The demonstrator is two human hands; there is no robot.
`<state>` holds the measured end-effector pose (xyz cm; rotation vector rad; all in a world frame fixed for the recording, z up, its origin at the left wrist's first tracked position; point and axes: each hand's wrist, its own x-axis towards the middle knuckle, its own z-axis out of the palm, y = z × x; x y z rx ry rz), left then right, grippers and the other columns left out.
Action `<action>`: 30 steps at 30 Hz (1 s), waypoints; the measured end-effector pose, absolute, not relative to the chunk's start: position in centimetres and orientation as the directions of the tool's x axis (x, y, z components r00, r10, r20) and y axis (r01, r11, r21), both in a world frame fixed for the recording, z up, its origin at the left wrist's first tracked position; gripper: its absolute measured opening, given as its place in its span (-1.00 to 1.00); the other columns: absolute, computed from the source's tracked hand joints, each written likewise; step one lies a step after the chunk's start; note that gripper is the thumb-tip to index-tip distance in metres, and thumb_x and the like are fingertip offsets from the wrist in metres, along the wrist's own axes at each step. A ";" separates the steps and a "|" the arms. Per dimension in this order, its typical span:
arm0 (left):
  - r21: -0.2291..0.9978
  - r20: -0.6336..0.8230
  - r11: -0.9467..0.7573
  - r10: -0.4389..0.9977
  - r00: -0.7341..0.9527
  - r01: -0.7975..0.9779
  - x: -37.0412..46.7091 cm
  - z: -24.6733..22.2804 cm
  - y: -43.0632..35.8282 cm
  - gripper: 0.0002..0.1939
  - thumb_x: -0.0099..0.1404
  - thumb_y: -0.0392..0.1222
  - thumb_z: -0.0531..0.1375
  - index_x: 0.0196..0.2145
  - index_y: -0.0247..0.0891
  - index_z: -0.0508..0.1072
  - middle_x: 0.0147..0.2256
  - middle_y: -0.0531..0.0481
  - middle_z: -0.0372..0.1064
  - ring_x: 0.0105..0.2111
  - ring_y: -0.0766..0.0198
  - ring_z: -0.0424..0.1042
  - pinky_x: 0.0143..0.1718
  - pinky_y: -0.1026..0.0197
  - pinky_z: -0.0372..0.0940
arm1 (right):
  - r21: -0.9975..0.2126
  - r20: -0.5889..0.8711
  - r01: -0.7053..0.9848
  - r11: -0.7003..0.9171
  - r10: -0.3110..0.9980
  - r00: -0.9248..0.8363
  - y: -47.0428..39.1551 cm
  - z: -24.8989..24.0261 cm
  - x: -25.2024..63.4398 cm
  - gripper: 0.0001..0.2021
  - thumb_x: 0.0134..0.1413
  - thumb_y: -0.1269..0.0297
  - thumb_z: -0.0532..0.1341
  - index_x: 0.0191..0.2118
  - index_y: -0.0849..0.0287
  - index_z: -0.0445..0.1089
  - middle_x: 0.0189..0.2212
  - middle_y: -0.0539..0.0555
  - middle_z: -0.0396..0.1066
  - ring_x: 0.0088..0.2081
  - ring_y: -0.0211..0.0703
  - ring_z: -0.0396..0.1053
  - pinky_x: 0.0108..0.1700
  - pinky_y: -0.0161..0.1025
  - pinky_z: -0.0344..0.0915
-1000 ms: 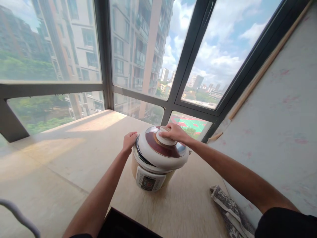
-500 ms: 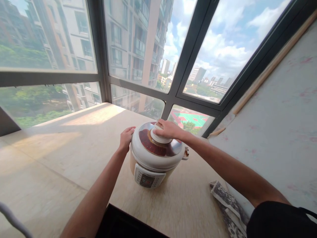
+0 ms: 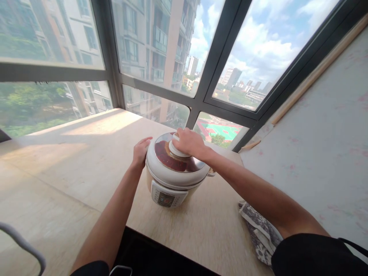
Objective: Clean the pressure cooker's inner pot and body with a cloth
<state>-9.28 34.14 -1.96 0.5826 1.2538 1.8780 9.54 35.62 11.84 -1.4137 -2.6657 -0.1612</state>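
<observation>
An electric pressure cooker [image 3: 175, 178] with a white body and a shiny reddish-brown lid top stands upright on the pale counter. Its control panel [image 3: 169, 195] faces me. My right hand [image 3: 189, 142] is closed over the round white knob [image 3: 176, 150] in the middle of the lid. At the cooker's left side, my left hand [image 3: 140, 152] grips where the side handle would be; that handle is hidden under the fingers. Part of the right side handle [image 3: 212, 173] shows beyond my right forearm. The lid sits down on the body.
A folded patterned grey cloth [image 3: 260, 232] lies on the counter at the right, near the wall [image 3: 324, 153]. Dark-framed windows [image 3: 198, 103] rise behind the cooker. A grey cable [image 3: 24, 245] curves at the lower left, and a black surface [image 3: 161, 253] lies at the bottom edge.
My right hand has shifted over the knob, with its back now turned more upward. My left hand stays at the cooker's side. The whole view has tilted slightly, so everything appears higher.
</observation>
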 end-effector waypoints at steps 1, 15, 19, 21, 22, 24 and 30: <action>0.910 -0.049 -0.207 0.808 -0.587 -0.360 -9.3 -2.0 34.2 -0.65 0.05 -0.16 0.26 -0.20 -0.36 0.56 -0.39 -0.04 0.48 -0.43 0.24 0.40 -0.32 0.22 0.31 | 0.035 0.157 0.821 0.569 0.808 -0.567 35.7 11.8 9.7 -0.58 0.35 0.01 0.08 0.10 0.21 0.38 0.01 0.31 0.44 -0.01 0.20 0.47 -0.03 -0.02 0.40; 0.924 0.019 -0.238 0.811 -0.585 -0.300 -9.3 -2.0 33.7 -0.65 0.10 -0.17 0.28 -0.16 -0.38 0.58 -0.28 -0.10 0.51 -0.36 0.22 0.43 -0.24 0.20 0.34 | 0.014 0.201 0.755 0.656 0.738 -0.644 36.1 11.5 10.9 -0.64 0.34 0.03 0.12 -0.02 0.24 0.42 0.00 0.24 0.44 -0.01 0.12 0.44 0.00 -0.11 0.34; 0.923 0.023 -0.251 0.792 -0.610 -0.291 -9.1 -1.9 33.6 -0.66 0.09 -0.17 0.28 -0.18 -0.40 0.59 -0.33 -0.08 0.50 -0.39 0.24 0.40 -0.31 0.23 0.32 | 0.035 0.179 0.805 0.592 0.789 -0.587 35.4 11.8 10.3 -0.59 0.36 0.02 0.10 0.08 0.23 0.38 0.03 0.29 0.42 0.00 0.18 0.45 -0.01 -0.05 0.38; 0.919 0.009 -0.252 0.784 -0.621 -0.304 -8.9 -1.8 33.7 -0.67 0.08 -0.19 0.27 -0.20 -0.39 0.60 -0.36 -0.06 0.49 -0.40 0.25 0.39 -0.34 0.25 0.31 | 0.039 0.153 0.836 0.548 0.823 -0.547 35.1 12.1 9.9 -0.57 0.37 0.03 0.07 0.13 0.24 0.35 0.03 0.32 0.42 0.00 0.22 0.46 -0.02 0.00 0.39; 0.918 0.003 -0.251 0.778 -0.628 -0.306 -8.9 -1.7 33.7 -0.69 0.08 -0.20 0.27 -0.21 -0.38 0.61 -0.37 -0.05 0.49 -0.40 0.26 0.39 -0.35 0.26 0.30 | 0.033 0.140 0.847 0.531 0.837 -0.530 35.0 12.2 9.7 -0.57 0.37 0.03 0.06 0.14 0.24 0.34 0.03 0.33 0.42 0.01 0.24 0.46 -0.03 0.02 0.40; 0.925 0.004 -0.249 0.761 -0.649 -0.285 -8.7 -1.7 33.7 -0.72 0.08 -0.23 0.26 -0.24 -0.37 0.62 -0.36 -0.05 0.49 -0.39 0.26 0.38 -0.37 0.27 0.30 | 0.009 0.126 0.865 0.502 0.858 -0.499 34.8 12.3 9.4 -0.56 0.37 0.05 0.04 0.14 0.26 0.34 0.02 0.35 0.43 0.02 0.27 0.46 -0.02 0.05 0.40; 0.943 0.041 -0.249 0.742 -0.669 -0.219 -8.6 -1.5 33.5 -0.76 0.10 -0.27 0.23 -0.27 -0.35 0.63 -0.35 -0.05 0.50 -0.38 0.25 0.38 -0.39 0.27 0.31 | -0.085 0.090 0.908 0.411 0.910 -0.404 34.8 12.1 8.9 -0.55 0.32 0.12 0.05 0.17 0.31 0.32 0.03 0.43 0.42 0.05 0.33 0.45 0.02 0.13 0.38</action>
